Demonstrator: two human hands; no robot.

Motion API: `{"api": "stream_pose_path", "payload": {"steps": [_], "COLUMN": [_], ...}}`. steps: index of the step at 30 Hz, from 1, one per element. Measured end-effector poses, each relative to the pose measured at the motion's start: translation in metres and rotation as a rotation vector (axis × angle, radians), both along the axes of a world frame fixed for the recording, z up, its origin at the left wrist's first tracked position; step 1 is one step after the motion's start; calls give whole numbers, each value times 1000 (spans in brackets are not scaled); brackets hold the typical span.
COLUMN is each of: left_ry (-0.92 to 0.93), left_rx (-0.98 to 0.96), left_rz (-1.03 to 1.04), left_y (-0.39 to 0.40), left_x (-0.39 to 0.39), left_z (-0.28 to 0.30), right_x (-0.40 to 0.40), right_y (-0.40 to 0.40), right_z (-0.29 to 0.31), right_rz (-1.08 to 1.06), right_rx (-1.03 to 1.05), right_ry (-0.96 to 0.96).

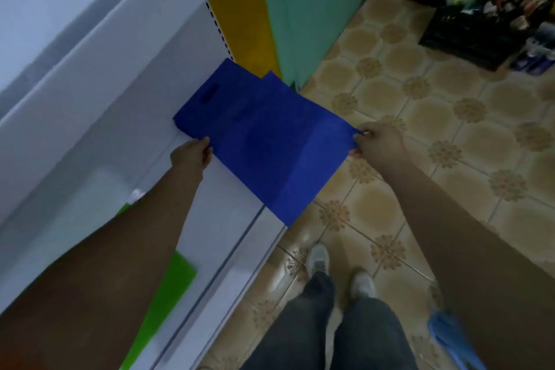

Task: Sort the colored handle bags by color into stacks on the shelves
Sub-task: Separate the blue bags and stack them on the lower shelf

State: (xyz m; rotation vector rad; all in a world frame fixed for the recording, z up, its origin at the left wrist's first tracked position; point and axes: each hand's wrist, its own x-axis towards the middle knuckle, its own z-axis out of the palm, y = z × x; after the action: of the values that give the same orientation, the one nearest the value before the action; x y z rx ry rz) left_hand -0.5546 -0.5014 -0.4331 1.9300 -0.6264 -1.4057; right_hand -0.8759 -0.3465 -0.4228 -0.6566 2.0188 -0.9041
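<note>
Blue handle bag (264, 141): flat, half on white shelf (222, 219), half overhanging floor. Left hand (192, 155) fingers curled on near-left edge; right hand (375, 141) pinches far-right corner, prob. thumb + forefinger.

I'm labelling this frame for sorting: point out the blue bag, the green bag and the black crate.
blue bag (264, 141): head view, middle of its flat face.
green bag (162, 300): head view, visible strip beside the left forearm.
black crate (468, 39): head view, front wall.

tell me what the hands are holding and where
Both hold the blue bag: left hand at its near edge by the shelf, right hand pinching its right corner.
</note>
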Motion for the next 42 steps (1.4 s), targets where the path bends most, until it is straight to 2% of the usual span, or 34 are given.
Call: {"api": "stream_pose_path", "payload": {"steps": [6, 9, 11, 13, 16, 20, 25, 30, 33, 38, 42], "left_ry": [-64, -178, -416, -279, -340, -532, -654, -626, -577, -543, -628], "left_rx": [-51, -62, -31, -124, -82, -113, -159, -225, -258, -321, -447], "left_rz": [231, 207, 89, 214, 189, 34, -165, -360, -422, -358, -244], "left_y": [-76, -117, -124, -123, -111, -102, -74, -12, 34, 129, 204], "left_x": [18, 36, 46, 40, 25, 11, -7, -41, -48, -50, -30], "left_z": [-44, -62, -75, -77, -83, -82, -56, -18, 11, 69, 118], "right_x": [4, 7, 13, 15, 20, 24, 23, 27, 29, 36, 70], "right_y": [-94, -127, -145, -154, -155, -155, -138, -96, -61, 12, 68], "right_z": [-59, -85, -98, -108, -124, -125, -91, -39, 3, 72, 125], "right_rz": [139, 196, 230, 274, 403, 477, 478, 675, 745, 700, 830], "right_rx": [-98, -146, -154, -125, -94, -75, -95, -261, -294, -354, -416], "right_ry": [26, 58, 79, 170, 339, 363, 355, 410, 326, 110, 67]}}
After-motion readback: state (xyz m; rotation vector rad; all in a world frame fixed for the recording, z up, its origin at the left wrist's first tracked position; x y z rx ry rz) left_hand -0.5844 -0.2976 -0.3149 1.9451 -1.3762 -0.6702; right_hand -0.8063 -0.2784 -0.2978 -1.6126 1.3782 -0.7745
